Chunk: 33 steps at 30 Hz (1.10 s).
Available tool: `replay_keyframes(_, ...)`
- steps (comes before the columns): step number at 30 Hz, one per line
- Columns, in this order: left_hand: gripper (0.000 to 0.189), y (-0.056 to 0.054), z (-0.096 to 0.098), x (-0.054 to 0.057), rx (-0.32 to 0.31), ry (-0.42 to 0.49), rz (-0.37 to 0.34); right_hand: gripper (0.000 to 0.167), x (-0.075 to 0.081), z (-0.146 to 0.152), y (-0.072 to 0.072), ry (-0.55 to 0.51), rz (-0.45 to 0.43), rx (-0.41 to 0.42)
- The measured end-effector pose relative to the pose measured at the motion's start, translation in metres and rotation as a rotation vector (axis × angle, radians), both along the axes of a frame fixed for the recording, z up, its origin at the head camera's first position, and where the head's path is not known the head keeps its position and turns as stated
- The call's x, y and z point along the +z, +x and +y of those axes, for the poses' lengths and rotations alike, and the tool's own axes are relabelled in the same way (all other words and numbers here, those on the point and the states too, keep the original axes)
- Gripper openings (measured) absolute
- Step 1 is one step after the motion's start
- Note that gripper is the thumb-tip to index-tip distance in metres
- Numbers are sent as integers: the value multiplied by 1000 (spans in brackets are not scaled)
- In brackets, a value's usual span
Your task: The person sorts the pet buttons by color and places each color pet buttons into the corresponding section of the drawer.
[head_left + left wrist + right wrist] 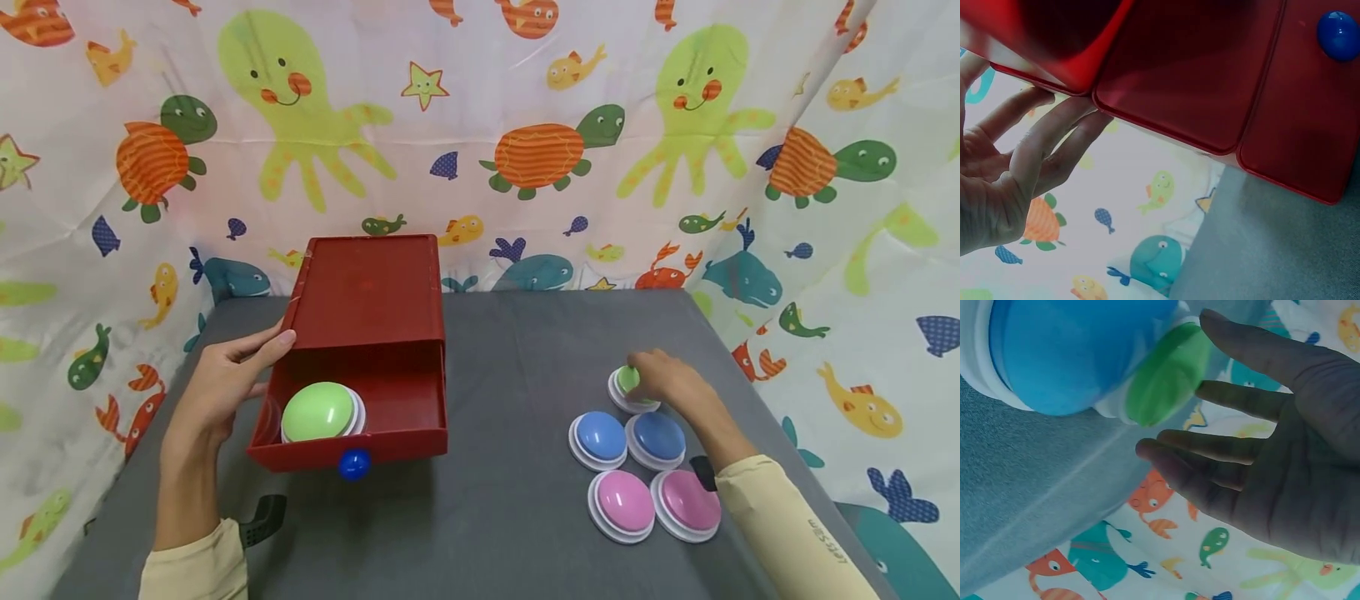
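On the left, my left hand (225, 375) touches the left side of a red drawer box (367, 292) with extended fingers. In the left wrist view its fingertips meet the box's edge. The drawer (408, 400) is pulled out, with a blue knob (355, 464) on its front. Inside lies a green-domed push button (318, 411) with a white base. My right hand (663, 377) is at another green-domed button (628, 380). In the right wrist view, the thumb and forefinger are beside that green dome (1169, 375), fingers fairly straight; firm contact is unclear.
Two blue-domed buttons, the left one (600, 436) and the right one (657, 437), stand nearer than the green one. Closer still are two pink-domed buttons, left (626, 502) and right (690, 502). A printed sea-animal curtain (465, 75) borders the grey table (502, 525) behind and at the sides.
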<state>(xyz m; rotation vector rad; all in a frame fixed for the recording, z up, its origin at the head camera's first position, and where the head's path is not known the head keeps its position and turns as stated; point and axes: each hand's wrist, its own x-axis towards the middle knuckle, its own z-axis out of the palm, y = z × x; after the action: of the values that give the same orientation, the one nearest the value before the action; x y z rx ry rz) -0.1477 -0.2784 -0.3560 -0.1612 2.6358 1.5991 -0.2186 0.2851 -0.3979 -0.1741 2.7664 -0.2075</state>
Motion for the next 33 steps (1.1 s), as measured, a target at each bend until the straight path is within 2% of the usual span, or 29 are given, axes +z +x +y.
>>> replay_keyframes(5,73,-1,1,1,-5,-3,6,73,-15,8,-7,11,-49,-25)
replay_keyframes(9,74,-2,3,2,-1,1,9,74,-20,12,-10,2,-63,-29)
replay_keyframes(12,74,-1,2,2,9,6,9,74,-18,10,-12,-12,-34,-48)
replay_keyframes(16,74,-1,1,3,17,4,9,71,-13,6,-15,-39,69,-99)
replay_keyframes(21,75,-1,1,3,23,7,0,74,10,-7,-11,-69,185,-119)
replay_keyframes(25,76,-1,3,3,20,7,3,77,39,-29,4,-119,283,-86)
replay_keyframes(30,74,-1,3,3,19,0,13,79,81,-66,29,-259,353,-23)
replay_keyframes(33,72,-1,3,2,20,-4,12,80,101,-89,43,-326,397,34)
